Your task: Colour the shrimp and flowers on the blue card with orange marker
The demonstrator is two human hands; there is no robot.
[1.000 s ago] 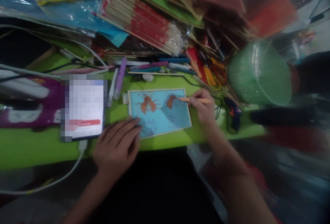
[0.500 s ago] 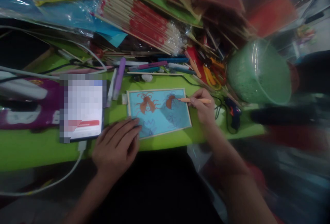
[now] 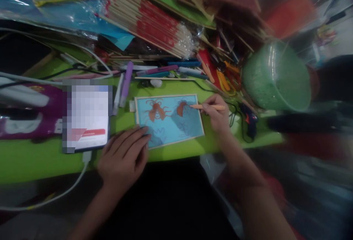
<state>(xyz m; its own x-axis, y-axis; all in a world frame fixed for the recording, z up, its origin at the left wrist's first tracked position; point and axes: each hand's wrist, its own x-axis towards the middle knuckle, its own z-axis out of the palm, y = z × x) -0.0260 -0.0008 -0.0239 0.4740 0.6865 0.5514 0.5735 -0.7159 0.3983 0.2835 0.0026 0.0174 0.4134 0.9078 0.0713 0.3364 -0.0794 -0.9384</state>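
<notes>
Little has moved since the earlier frame. Head view: right hand point(image 3: 220, 114) pinches a slim orange pen point(image 3: 198, 106) pointing left at a brown beetle drawing point(image 3: 181, 109) on the wood-edged blue rectangular panel point(image 3: 171, 130); left hand point(image 3: 123, 154), fingers extended, holds nothing, covering the near-left corner.

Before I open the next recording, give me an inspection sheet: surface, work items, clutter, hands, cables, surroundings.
Surface: green tabletop, crowded at the back.
Work items: blue panel, insect drawings partly coloured orange-brown.
Clutter: pens and a bundle of sticks behind the panel.
Hands: left hand over the panel's lower-left corner; right hand grips an orange pen.
Cables: white cable plugged into the phone.
Surroundings: green tub at right; far right blurred.
</notes>
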